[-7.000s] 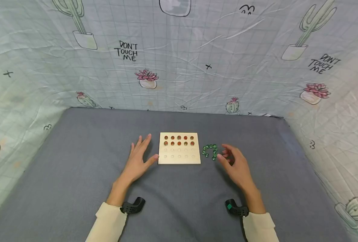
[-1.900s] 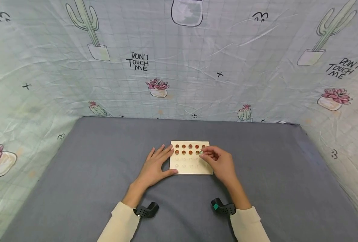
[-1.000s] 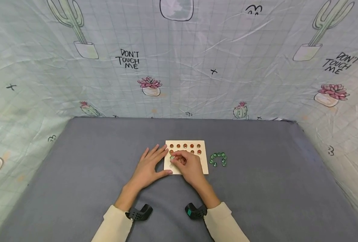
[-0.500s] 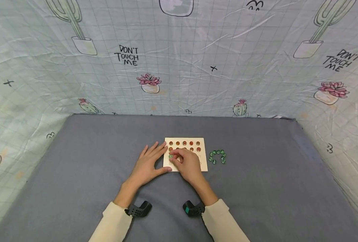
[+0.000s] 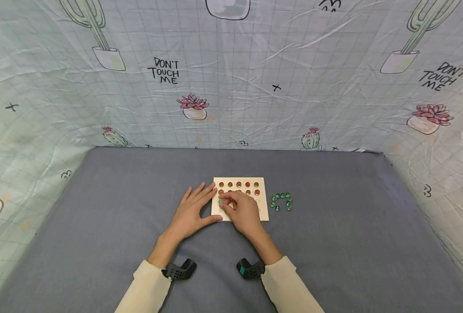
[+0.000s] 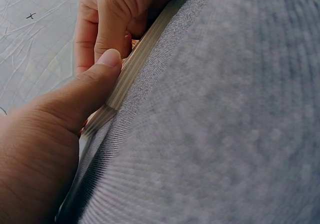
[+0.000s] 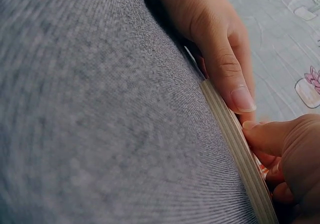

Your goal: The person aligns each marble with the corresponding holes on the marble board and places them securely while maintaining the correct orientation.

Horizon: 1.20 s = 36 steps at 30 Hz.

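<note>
A pale wooden board (image 5: pixel 264 213) with rows of round hollows lies on the grey cloth. Two far rows hold red-orange glass beads (image 5: pixel 238 184). Bent over the board, my right hand (image 5: pixel 244 214) pinches a green glass bead (image 5: pixel 221 201) at the left end of the third row. It covers much of the near rows. My left hand (image 5: pixel 188 215) is spread along the board's left side, fingertips at its edge and thumb at the near left corner. In the left wrist view, that thumb (image 6: pixel 109 59) touches the board's layered edge (image 6: pixel 131 79).
Several loose green beads (image 5: pixel 282 195) lie in a curved group just right of the board. Grey cloth (image 5: pixel 333 239) covers the table. A printed curtain (image 5: pixel 231 78) rises behind it and along both sides. Each wrist wears a black camera mount (image 5: pixel 181 269).
My right hand went from the green beads across the board to its left end, carrying one bead. My left hand came onto the board's edge. Over the last half second both hands are nearly still.
</note>
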Tool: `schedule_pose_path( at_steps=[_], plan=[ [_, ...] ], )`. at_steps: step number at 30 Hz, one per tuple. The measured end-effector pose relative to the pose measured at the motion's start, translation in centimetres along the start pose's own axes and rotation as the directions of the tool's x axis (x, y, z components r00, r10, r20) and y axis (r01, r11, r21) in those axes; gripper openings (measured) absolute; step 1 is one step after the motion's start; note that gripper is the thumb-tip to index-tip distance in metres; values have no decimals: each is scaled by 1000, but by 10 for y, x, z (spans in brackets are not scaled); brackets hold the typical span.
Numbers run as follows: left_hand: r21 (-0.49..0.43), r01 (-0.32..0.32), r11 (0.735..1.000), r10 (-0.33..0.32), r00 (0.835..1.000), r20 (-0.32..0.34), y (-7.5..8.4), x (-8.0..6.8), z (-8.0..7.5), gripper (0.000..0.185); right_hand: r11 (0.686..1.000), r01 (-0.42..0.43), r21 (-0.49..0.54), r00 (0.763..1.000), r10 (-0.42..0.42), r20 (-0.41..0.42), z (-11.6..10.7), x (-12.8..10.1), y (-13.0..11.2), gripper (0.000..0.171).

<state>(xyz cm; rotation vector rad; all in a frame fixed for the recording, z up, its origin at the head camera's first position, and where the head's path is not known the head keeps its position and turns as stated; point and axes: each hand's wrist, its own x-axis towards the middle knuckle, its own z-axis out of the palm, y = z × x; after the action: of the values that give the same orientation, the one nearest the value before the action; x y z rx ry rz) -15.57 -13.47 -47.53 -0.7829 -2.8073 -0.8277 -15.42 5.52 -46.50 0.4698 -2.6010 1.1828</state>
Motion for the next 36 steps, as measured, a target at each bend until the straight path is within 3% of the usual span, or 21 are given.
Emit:
schedule_pose_path(
  at_steps=[36],
  plan=[
    [-5,-8,1000,8,1000,-14,0,0,1,79,999,-39,-13,999,39,4,1,0,-1,18]
  ],
)
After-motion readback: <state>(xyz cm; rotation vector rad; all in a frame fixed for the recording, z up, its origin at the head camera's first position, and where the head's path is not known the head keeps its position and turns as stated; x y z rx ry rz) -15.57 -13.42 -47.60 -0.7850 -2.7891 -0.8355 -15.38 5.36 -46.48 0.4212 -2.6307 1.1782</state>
